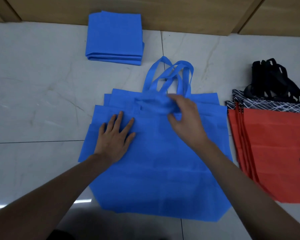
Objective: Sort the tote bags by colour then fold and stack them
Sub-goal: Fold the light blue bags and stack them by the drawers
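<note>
A pile of unfolded blue tote bags (pixel 159 170) lies flat on the floor in front of me. My left hand (pixel 115 134) presses flat on the top bag's left part, fingers spread. My right hand (pixel 184 116) grips the top bag's blue handles (pixel 156 104), bunched and blurred, over the bag's upper edge. Handles of the lower bags (pixel 170 75) stick out beyond the pile. A stack of folded blue bags (pixel 114 37) sits at the far left near the wall. Red tote bags (pixel 274 153) with black patterned tops and black handles (pixel 275 80) lie fanned at the right.
The floor is pale marble tile (pixel 33 101) with dark grout lines. A wooden skirting or cabinet base (pixel 180 13) runs along the far edge. Bare tile lies to the left of the blue pile.
</note>
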### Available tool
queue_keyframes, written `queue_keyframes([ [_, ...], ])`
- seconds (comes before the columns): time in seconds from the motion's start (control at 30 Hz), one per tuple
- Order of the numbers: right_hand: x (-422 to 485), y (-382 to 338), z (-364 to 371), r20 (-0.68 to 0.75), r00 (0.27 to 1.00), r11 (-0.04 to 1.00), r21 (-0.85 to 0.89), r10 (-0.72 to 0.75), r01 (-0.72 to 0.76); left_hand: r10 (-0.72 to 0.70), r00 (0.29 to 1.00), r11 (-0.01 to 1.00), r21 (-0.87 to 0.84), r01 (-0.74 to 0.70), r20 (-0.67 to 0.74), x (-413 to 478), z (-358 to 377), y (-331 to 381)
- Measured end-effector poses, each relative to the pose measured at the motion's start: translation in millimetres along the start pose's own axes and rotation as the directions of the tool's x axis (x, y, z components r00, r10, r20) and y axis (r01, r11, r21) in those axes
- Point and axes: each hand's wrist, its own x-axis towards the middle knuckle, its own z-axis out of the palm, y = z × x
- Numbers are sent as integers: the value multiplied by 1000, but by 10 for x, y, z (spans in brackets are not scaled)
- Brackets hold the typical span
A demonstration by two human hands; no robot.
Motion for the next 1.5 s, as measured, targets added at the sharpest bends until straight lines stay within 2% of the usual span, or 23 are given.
queue_keyframes([
  [0.07,-393,25,77,41,990,966,-213,-137,143,6,1000,1000,26,-6,11,1,-5,-18],
  [0.17,-918,73,264,116,979,917,-344,-170,201,-13,999,999,41,11,35,6,17,-7],
  [0.33,-1391,-90,595,177,980,886,-464,94,-1,-33,999,999,26,32,41,6,30,18],
  [0.43,-1386,-135,741,175,971,833,-552,161,-38,-28,999,1000,-2,28,27,14,14,8],
  [0.6,-1262,-119,836,194,980,813,-578,47,75,-13,998,998,-67,17,57,-7,-111,-49],
  [0.7,-1211,-75,785,148,988,780,-611,-54,134,23,995,991,-135,-9,101,-68,-236,-164],
  [0.77,-1170,20,680,133,988,803,-578,-81,143,45,997,968,-248,-28,63,-123,-293,-308],
  [0.87,-1114,199,489,146,988,934,-344,-48,96,81,995,853,-512,-104,-66,-230,-366,-593],
  [0.9,-1106,240,418,159,987,965,-257,-7,49,88,993,824,-554,-119,-83,-267,-390,-700],
  [1.0,-1089,287,259,211,974,993,-105,80,-59,207,974,858,-462,-225,-91,-330,-376,-949],
  [1.1,-1102,318,203,304,953,996,-83,-9,36,354,932,884,-298,-360,-74,-330,-276,-996],
  [1.17,-1135,350,202,317,948,990,-121,-29,70,340,933,886,-292,-360,-118,-345,-319,-883],
  [1.23,-1192,343,195,306,952,984,-167,-7,60,243,954,868,-399,-296,-177,-374,-353,-736],
  [1.3,-1246,320,184,300,954,983,-181,16,41,139,979,757,-621,-202,-150,-413,-424,-607],
  [1.33,-1255,306,179,303,953,983,-181,29,27,163,977,729,-651,-212,-136,-433,-433,-588],
  [1.37,-1260,298,178,304,952,982,-186,41,17,240,960,755,-594,-277,-143,-467,-455,-568],
  [1.4,-1263,278,172,304,951,979,-203,54,9,345,924,799,-465,-381,-163,-491,-465,-565],
  [1.47,-1299,226,161,297,953,972,-234,62,9,553,804,788,-177,-590,-218,-527,-466,-531],
  [1.5,-1338,183,160,296,953,972,-235,57,15,595,769,774,-90,-627,-233,-542,-448,-505],
])
